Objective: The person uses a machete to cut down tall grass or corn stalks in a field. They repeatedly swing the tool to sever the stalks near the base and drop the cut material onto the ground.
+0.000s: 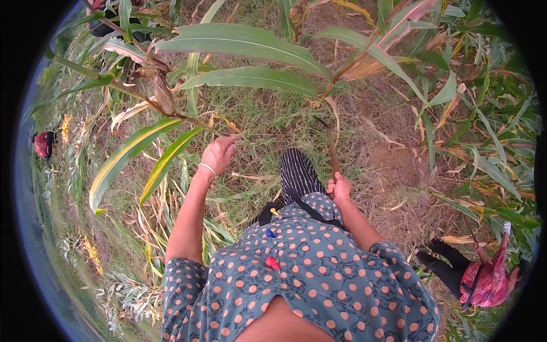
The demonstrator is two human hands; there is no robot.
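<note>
My right hand (339,188) grips the wooden handle of a sickle (333,151) at the centre right; its dark, thin blade points up and to the left over the grass. My left hand (219,153), with a white bangle at the wrist, is at the lower end of a maize stalk (132,92) that leans to the upper left, bearing a dry-husked ear (163,93) and yellow-striped leaves. Whether the fingers close around the stalk cannot be told. Ahead of me, another maize plant (350,70) spreads broad green leaves.
Dense maize plants (491,141) line the right side. A co-worker in red (483,280) is at the lower right, another (42,144) far left, and part of one at the upper left. Cut stalks (132,295) and yellow cobs (92,255) lie at left.
</note>
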